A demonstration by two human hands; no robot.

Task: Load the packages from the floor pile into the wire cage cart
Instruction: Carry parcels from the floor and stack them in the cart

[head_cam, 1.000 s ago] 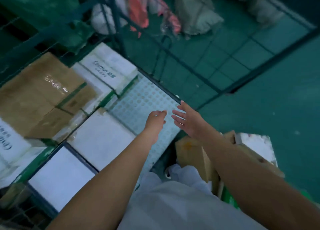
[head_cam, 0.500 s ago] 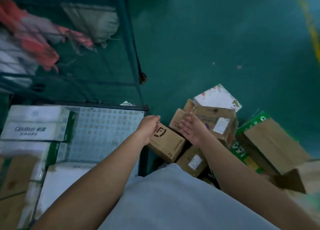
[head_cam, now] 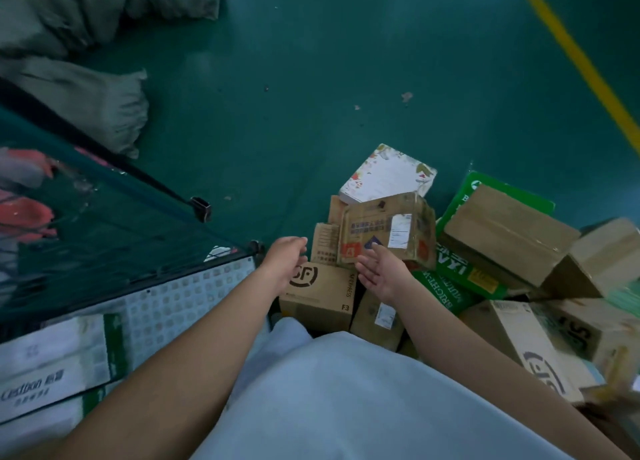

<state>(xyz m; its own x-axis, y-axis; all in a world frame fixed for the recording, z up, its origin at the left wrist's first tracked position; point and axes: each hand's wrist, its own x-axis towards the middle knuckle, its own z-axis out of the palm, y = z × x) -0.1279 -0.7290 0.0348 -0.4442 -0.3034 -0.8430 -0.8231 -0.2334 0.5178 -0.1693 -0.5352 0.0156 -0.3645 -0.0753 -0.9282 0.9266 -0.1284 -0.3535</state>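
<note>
Right hand (head_cam: 382,274) partly hides taped carton (head_cam: 388,231)

The cart (head_cam: 194,307) runs off the left edge, its white boxes (head_cam: 52,369) cut short. Boxes at the right (head_cam: 602,252) smear into blur. The shirt (head_cam: 346,390) hides the near pile. The sacks (head_cam: 86,13) are cropped at the top.

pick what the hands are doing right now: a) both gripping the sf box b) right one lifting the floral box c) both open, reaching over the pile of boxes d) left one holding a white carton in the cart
c: the left hand and right hand are both open and empty above the SF box and the taped cardboard box.
</note>
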